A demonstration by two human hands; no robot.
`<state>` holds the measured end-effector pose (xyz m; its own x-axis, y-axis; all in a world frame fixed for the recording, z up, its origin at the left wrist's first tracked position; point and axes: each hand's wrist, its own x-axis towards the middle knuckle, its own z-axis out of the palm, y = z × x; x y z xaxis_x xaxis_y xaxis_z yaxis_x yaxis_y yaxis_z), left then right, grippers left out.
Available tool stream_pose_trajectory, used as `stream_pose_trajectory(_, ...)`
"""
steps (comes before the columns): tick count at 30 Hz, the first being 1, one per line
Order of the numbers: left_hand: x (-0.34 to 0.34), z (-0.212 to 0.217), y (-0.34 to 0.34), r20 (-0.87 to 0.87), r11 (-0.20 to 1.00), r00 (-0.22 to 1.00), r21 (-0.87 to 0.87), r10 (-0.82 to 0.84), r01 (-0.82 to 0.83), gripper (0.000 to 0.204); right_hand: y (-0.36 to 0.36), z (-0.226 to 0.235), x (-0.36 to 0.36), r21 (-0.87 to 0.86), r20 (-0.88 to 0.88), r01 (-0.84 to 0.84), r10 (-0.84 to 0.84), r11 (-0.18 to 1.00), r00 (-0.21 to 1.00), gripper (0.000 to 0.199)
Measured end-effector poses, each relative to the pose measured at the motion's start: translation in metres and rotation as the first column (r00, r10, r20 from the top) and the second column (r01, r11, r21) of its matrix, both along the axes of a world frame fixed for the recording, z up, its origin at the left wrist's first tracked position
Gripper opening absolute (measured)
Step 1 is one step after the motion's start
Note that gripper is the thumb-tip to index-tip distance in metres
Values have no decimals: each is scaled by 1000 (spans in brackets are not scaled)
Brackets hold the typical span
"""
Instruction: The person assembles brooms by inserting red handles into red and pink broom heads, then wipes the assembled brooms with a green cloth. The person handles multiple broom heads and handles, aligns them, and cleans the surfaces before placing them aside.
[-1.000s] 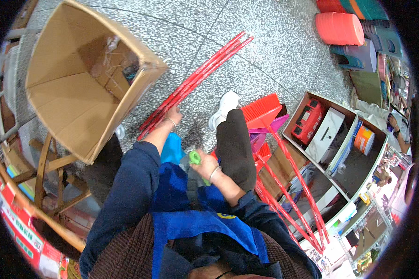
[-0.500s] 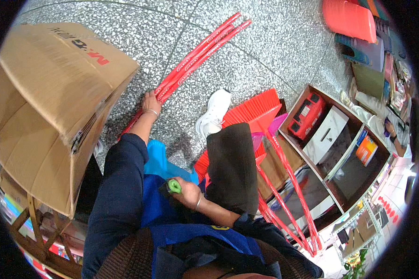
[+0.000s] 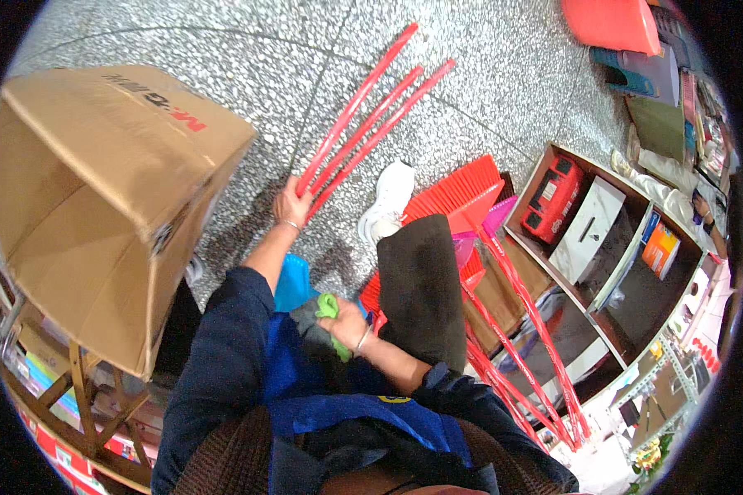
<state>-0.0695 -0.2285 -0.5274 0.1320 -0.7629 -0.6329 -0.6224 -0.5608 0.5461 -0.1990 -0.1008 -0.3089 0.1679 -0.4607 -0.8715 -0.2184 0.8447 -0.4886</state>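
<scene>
My left hand [image 3: 291, 203] is wrapped round three red poles [image 3: 371, 82] that fan apart over the speckled floor. Their lower ends are hidden behind the hand and arm. Close to my body, my right hand [image 3: 349, 324] grips a crumpled green and grey cloth [image 3: 327, 306]. Beyond the cloth lies a light blue plastic piece [image 3: 291, 285], perhaps a dustpan, partly covered. Several red-bristled brooms [image 3: 454, 195] with red handles [image 3: 530, 318] lie to the right of my leg, with a magenta plastic part [image 3: 498, 215] among them.
A large open cardboard box [image 3: 132, 157] stands at the left above a wooden frame [image 3: 78, 388]. On the right is a dark shelf unit [image 3: 587, 313] holding a red case [image 3: 553, 200] and a white box [image 3: 591, 228]. Another person's arm [image 3: 708, 219] shows at the far right.
The three poles have spread apart at their far ends, and my left hand has come nearer and to the right. The cloth in my right hand has loosened and shows more.
</scene>
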Motion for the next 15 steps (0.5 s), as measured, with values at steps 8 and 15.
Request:
stream_pose_trajectory(8, -8, 165, 8, -265, 977, 958, -151, 108, -152, 32, -9, -40, -18, -145, -164, 403, -424, 904, 891, 27)
stream_pose_trajectory(15, -16, 320, 7, -219, 875, 973, -481, -68, -48, 30, -56, 82, -65, -247, 263, 839, -800, 484, 539, 31)
